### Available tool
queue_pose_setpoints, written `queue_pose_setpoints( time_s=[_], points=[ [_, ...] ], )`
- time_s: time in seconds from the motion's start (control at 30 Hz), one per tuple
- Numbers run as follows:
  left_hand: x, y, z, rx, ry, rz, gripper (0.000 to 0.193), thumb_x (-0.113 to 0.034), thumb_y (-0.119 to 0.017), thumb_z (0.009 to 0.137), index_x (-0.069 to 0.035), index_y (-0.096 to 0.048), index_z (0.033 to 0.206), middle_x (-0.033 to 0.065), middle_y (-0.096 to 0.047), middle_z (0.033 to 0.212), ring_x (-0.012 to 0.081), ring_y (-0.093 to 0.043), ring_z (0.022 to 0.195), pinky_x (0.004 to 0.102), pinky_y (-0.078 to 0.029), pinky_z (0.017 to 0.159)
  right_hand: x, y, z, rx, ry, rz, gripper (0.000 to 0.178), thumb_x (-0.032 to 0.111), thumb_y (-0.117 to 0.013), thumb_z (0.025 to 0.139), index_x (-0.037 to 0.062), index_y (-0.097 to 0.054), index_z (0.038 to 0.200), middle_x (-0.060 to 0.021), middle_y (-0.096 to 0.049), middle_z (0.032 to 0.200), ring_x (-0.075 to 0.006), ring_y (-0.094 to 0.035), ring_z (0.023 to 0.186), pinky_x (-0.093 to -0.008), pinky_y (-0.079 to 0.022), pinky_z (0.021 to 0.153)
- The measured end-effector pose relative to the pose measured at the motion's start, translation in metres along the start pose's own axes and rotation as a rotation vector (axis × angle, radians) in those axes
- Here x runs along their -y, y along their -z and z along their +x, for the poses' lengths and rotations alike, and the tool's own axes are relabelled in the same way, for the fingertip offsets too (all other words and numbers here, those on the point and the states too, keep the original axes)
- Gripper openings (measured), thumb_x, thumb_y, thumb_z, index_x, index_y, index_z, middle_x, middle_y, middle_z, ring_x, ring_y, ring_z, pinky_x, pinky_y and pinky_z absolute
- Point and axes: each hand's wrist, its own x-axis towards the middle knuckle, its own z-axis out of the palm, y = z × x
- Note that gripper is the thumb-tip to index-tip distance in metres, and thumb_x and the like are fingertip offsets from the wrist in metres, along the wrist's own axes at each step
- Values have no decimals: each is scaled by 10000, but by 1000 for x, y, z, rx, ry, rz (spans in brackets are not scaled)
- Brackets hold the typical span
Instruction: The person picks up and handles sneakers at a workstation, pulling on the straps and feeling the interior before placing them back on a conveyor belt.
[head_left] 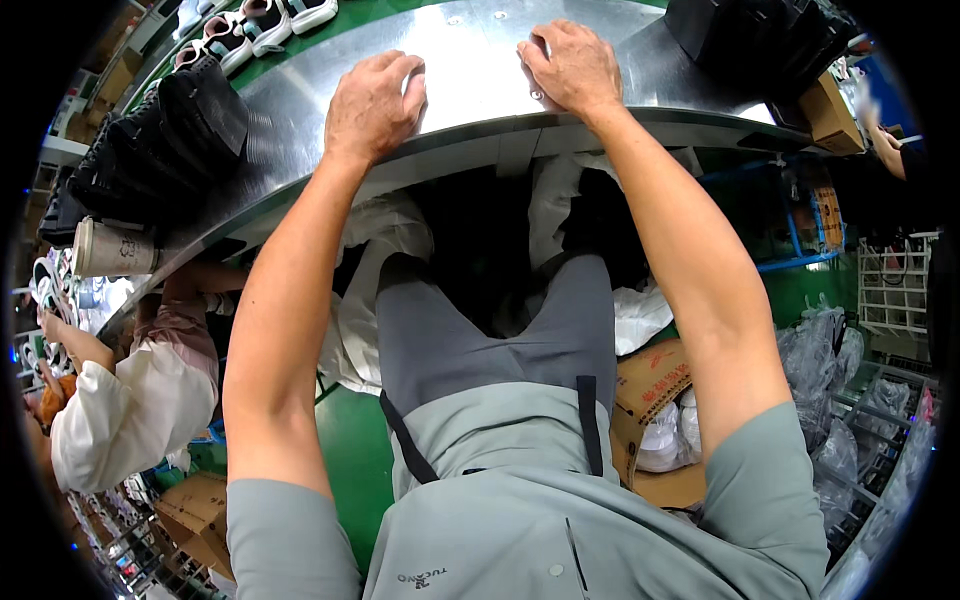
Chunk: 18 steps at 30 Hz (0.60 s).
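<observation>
My left hand (373, 108) rests on the shiny metal table (470, 75), back up, its fingers loosely bent and the thumb standing apart. My right hand (577, 70) lies on the same surface further right, with its thumb also away from the bent fingers. I see nothing in either hand; the undersides of both are hidden. Between them the metal shows bright glare and a few rivets. Nearest to my left hand is a row of black shoe-like pieces (185, 125). More black pieces (745, 45) stand on the table beyond my right hand.
Pale sneakers (262, 25) line the far left. A cup-like tub (112, 248) stands at the table's left edge, near a person in a white top (135, 415). To my right are an open cardboard box (650, 375), a blue-framed crate (800, 262) and clear plastic bags (815, 350).
</observation>
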Motion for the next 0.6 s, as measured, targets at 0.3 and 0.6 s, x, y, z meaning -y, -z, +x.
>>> queue_pose_setpoints(
  time_s=[0.3,0.6],
  points=[
    [4,1,2,34,18,65,289,-265,-576,959,-106,-715,1158,111,-695,1230,324,-659,1110,417,-527,958,11,18,3,-34,-40,112,333,344,-639,892,58,-702,1052,-201,-665,1184,-402,-625,1094,-486,-481,987],
    [3,-1,0,-17,12,29,266,-252,-582,941,-99,-737,1094,101,-716,1152,317,-657,1093,425,-507,972,9,13,3,-96,8,113,282,297,-620,870,54,-703,986,-187,-676,1090,-371,-641,1049,-476,-510,926]
  ],
)
